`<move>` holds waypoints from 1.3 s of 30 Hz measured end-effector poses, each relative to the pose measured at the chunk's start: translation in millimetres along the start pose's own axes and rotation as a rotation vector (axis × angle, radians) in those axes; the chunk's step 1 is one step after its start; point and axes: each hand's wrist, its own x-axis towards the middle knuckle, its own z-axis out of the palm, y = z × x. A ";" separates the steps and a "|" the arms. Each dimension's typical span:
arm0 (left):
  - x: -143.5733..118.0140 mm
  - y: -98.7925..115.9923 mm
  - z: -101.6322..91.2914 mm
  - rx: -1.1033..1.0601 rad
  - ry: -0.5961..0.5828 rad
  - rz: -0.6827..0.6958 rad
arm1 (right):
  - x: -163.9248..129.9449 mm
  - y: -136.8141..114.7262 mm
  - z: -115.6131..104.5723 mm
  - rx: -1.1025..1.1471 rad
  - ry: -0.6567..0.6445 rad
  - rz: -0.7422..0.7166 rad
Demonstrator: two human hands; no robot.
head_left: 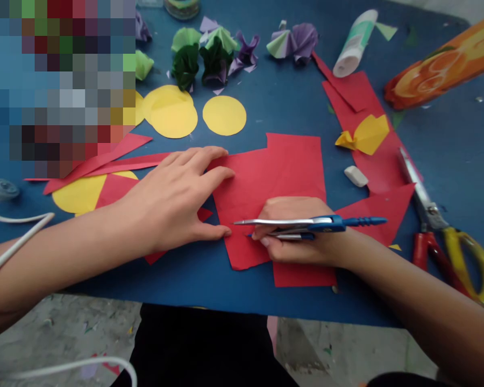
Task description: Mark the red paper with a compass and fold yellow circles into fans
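A red paper sheet (282, 172) lies on the blue table (278, 102) in front of me. My left hand (177, 196) rests flat on its left edge, fingers spread and pointing right. My right hand (294, 231) is closed around a blue and silver drawing compass (318, 223), whose metal leg points left over the paper toward my left thumb. The compass lies nearly level, just above the sheet.
Scissors with red and yellow handles (439, 226) lie at the right, a white eraser (355, 176) beside the red scraps. Yellow paper circles (224, 115), folded green and purple paper flowers (215, 54), a glue bottle (355, 43) and an orange package (447, 62) sit farther back.
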 end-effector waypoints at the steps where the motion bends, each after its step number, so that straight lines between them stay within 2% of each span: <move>1: 0.0 -0.1 0.2 0.003 0.002 0.001 | -0.1 0.1 0.1 0.003 -0.009 0.009; 11: -0.5 -0.9 0.5 0.001 0.001 0.009 | -0.7 0.3 0.6 -0.112 -0.005 -0.023; 20: -0.5 -0.6 0.3 0.007 0.002 0.005 | 2.5 -0.9 -3.0 0.009 0.013 -0.041; 25: -0.4 -0.9 0.3 0.010 0.001 0.009 | 2.6 -0.6 -3.7 0.034 0.005 0.002; 39: 0.1 -1.1 0.3 -0.030 -0.011 0.004 | 1.3 -1.0 -4.1 0.014 0.026 0.002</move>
